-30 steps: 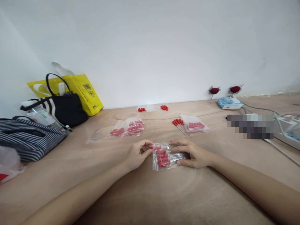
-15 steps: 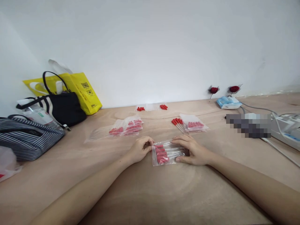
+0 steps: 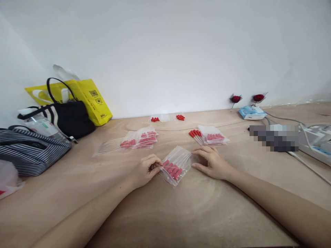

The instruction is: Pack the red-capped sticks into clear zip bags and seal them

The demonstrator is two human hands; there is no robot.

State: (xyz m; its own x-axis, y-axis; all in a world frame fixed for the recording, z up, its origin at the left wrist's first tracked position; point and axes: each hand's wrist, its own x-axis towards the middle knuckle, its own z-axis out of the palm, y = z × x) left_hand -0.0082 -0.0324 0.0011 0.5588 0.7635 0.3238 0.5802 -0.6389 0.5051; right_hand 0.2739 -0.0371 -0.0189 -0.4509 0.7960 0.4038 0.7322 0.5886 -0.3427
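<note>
Just below the frame's centre, the left hand (image 3: pixel 147 169) pinches the left edge of a clear, flat plastic bag (image 3: pixel 183 154) containing red-handled thin rods (image 3: pixel 171 168). The right hand (image 3: pixel 212 163), fingers parted and curved, is at its right edge; contact is unclear.

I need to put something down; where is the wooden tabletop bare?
Between the left forearm and right forearm, nearer than the clear bag in the left hand; also between the right forearm and white cable. Crowded: around the striped bag, black bag, yellow bag and power strip.
</note>
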